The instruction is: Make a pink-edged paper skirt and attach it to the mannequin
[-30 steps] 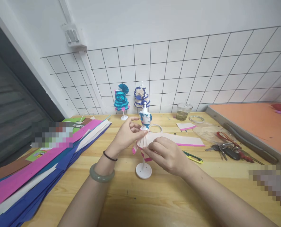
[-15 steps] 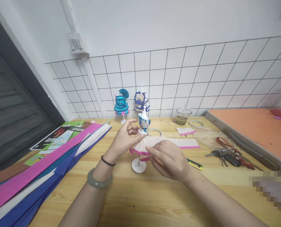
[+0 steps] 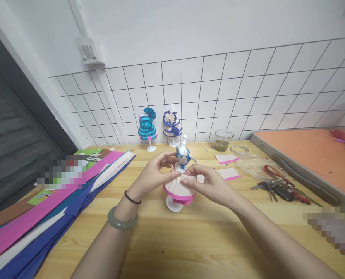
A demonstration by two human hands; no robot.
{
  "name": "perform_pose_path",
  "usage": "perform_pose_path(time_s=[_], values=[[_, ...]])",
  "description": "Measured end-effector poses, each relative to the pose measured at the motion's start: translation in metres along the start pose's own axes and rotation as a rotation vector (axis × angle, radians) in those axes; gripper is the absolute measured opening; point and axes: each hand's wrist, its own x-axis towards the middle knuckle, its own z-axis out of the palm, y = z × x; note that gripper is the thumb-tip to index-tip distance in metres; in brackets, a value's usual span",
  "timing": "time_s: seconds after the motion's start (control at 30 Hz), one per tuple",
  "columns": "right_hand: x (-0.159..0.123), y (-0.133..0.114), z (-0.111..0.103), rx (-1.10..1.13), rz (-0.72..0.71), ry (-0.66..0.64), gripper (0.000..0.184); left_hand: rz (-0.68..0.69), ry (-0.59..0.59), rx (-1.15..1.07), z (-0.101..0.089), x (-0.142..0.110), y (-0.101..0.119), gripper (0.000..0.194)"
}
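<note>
A small white dress-form figurine with a blue and white bodice stands tilted on its round white base. Around its waist lies a strip of white crepe paper with a pink lower edge, gathered into pleats like a skirt. My left hand grips the paper at the waist, its thumb pressed on the pleats and its fingers curled behind the figurine. From the right, my right hand pinches the same strip between thumb and fingers. The strip's tail runs behind this hand, partly hidden.
Two finished-looking figurines, a teal one and a navy-and-cream one, stand by the wall. Long coloured paper sheets cover the left side. Keys, a glass jar, a tape roll and an orange board lie to the right.
My right hand has turned and moved up to the waist, carrying the paper round the figurine's front. The skirt's front is now more covered, and the figurine leans differently. My left hand keeps its hold.
</note>
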Motion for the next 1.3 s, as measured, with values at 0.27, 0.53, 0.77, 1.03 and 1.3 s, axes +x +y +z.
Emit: perform_pose_path(time_s=[0.27, 0.53, 0.77, 1.03, 1.3], values=[[-0.001, -0.006, 0.006, -0.024, 0.051, 0.069, 0.031, -0.013, 0.001, -0.040, 0.001, 0.000, -0.002, 0.032], [-0.003, -0.010, 0.006, -0.130, 0.113, 0.133, 0.032, -0.004, 0.014, -0.027, 0.002, 0.001, -0.004, 0.037], [-0.004, -0.009, 0.007, -0.153, 0.113, 0.172, 0.029, 0.000, 0.006, -0.010, 0.002, 0.001, 0.000, 0.034], [-0.003, -0.006, 0.005, -0.185, -0.019, 0.216, 0.026, -0.058, -0.028, -0.045, 0.007, -0.001, 0.006, 0.049], [-0.004, -0.005, 0.000, -0.211, -0.076, 0.164, 0.016, -0.094, -0.020, -0.012, 0.004, -0.001, 0.002, 0.044]])
